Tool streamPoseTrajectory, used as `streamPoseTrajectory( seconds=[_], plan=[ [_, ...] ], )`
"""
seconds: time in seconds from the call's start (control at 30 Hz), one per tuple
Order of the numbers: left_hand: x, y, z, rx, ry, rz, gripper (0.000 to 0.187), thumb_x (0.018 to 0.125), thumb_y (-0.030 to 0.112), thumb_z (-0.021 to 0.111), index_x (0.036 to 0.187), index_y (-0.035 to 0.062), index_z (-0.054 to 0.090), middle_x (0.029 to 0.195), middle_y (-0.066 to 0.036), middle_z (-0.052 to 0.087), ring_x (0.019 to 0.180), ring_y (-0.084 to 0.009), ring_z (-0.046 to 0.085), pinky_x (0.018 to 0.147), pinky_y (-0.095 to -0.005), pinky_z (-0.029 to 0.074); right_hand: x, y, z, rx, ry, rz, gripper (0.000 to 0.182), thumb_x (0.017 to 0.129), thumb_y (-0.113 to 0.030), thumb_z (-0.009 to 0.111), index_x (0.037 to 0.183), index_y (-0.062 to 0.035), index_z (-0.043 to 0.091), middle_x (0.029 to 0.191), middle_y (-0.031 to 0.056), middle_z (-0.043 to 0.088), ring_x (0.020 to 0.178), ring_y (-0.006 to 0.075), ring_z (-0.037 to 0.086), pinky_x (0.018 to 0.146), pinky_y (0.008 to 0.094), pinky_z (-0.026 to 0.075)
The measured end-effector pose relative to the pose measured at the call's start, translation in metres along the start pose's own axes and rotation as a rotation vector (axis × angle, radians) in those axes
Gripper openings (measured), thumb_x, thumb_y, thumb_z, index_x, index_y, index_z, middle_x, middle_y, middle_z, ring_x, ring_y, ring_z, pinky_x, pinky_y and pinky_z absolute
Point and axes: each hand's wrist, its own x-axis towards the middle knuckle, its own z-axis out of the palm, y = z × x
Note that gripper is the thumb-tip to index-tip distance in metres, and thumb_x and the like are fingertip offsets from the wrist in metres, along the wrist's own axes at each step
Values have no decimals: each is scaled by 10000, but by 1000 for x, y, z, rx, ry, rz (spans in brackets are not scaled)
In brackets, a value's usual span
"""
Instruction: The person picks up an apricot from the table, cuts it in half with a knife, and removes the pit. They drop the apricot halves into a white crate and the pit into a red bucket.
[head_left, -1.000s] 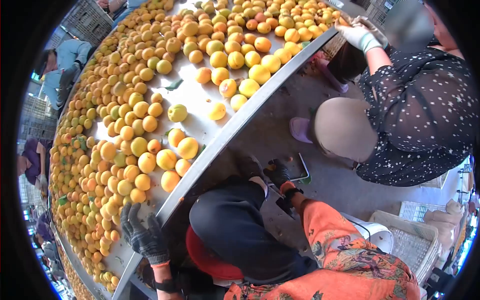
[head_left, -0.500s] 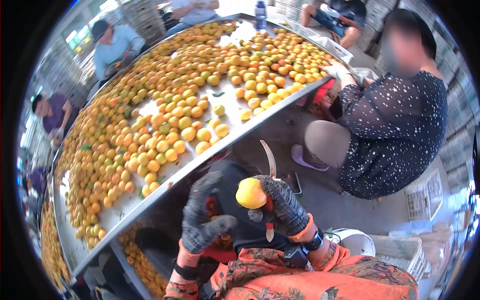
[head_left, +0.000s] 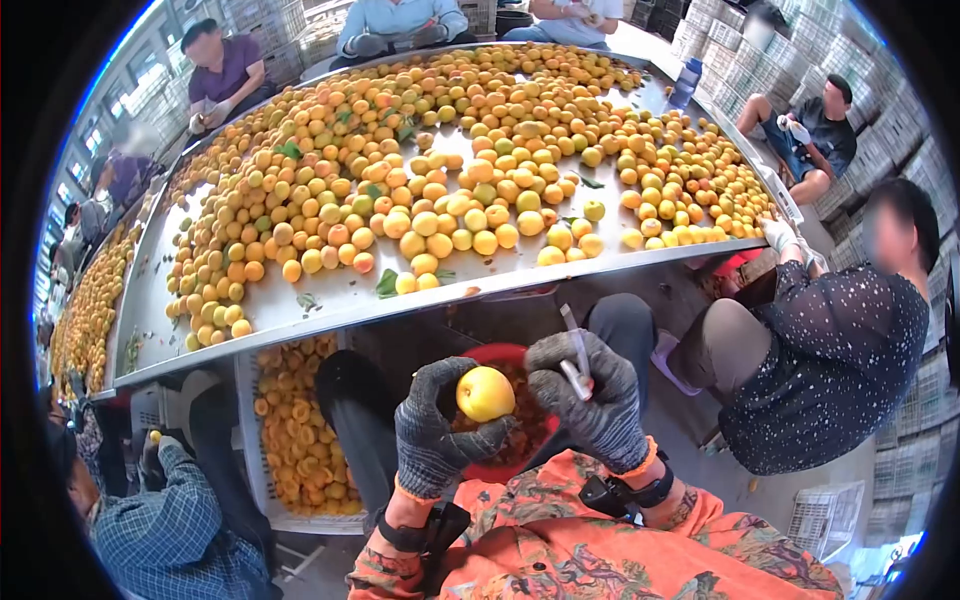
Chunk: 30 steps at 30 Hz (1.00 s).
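Observation:
My left hand (head_left: 445,428), in a grey knit glove, is closed around a whole yellow apricot (head_left: 486,393). The fruit faces up between thumb and fingers. To its right, my gloved right hand (head_left: 592,385) grips a small knife (head_left: 577,345). Its narrow blade points up and away from me, and a pale handle end shows by the fingers. The two hands are apart. Below and behind them is a red basin (head_left: 500,352), partly hidden by my hands; its contents are hard to make out.
A metal sorting table (head_left: 340,305) heaped with apricots (head_left: 370,190) stands in front. Left of my knees is a white crate (head_left: 258,490) of halved apricots (head_left: 300,420). Several people sit around the table, one close on my right (head_left: 830,350). A blue bottle (head_left: 687,82) stands at the far edge.
The apricot has passed from my right hand to my left, which was open before. My right hand keeps the knife. The view has swung, bringing the crate and red basin into sight.

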Motion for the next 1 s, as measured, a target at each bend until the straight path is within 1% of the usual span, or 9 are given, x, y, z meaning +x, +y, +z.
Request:
streamPoseTrajectory(
  seconds=[0.07,0.13,0.3,0.33,0.53,0.63,0.7,0.83,1.0],
  plan=[
    [3,-6,2,-300,15,-61,599,665,242,846,1133,23,544,982,-97,644,917,-162,627,798,-309,520,13,-5,16,-215,-82,-319,250,768,-145,739,970,-45,632,973,122,637,871,282,627,815,349,506],
    [-5,-20,6,-573,-76,-212,488,814,280,722,1178,15,534,1009,-95,647,928,-166,618,833,-305,494,18,-13,33,-400,-98,-430,253,777,-224,703,961,-64,633,951,138,625,836,323,609,786,380,505],
    [-6,-56,51,-1024,109,-334,346,966,288,466,1223,61,510,1182,-77,551,1069,-185,544,940,-309,440,18,38,70,-474,57,-344,212,748,-242,683,874,-83,621,865,128,620,815,327,596,717,409,496],
    [2,-28,44,-1363,85,-425,402,969,380,435,1169,46,536,1097,-76,587,1001,-188,564,906,-312,460,19,43,76,-490,83,-322,204,743,-235,694,842,-75,614,834,122,614,790,320,597,706,406,492],
    [-12,-80,64,-1379,253,-473,367,928,366,483,1044,30,576,984,-90,623,866,-213,597,759,-325,493,16,57,79,-475,63,-287,192,734,-232,700,803,-76,611,800,116,612,764,313,597,691,405,487],
    [-15,-101,68,38,194,-39,296,792,295,615,898,27,547,853,-158,569,806,-308,571,650,-399,431,14,53,75,-527,-4,-382,177,733,-248,677,785,-91,614,753,99,597,722,310,598,656,410,492],
    [-14,-94,63,175,148,55,285,791,292,614,893,33,551,847,-155,567,807,-318,570,654,-409,434,10,57,75,-548,31,-350,176,732,-257,669,785,-98,614,756,98,597,721,312,597,650,411,489],
    [-17,-134,91,-567,22,-141,413,919,354,466,1170,30,518,1139,-109,575,1083,-276,528,946,-419,411,11,59,72,-647,125,-455,183,711,-281,651,783,-118,613,753,90,593,705,315,588,607,409,473],
    [-34,-134,85,-1239,-32,-218,456,954,452,372,1205,93,497,1140,-61,521,1086,-220,478,974,-369,368,19,56,67,-819,-106,-538,197,656,-292,648,694,-123,555,666,86,520,644,295,543,535,411,431]
  ],
)
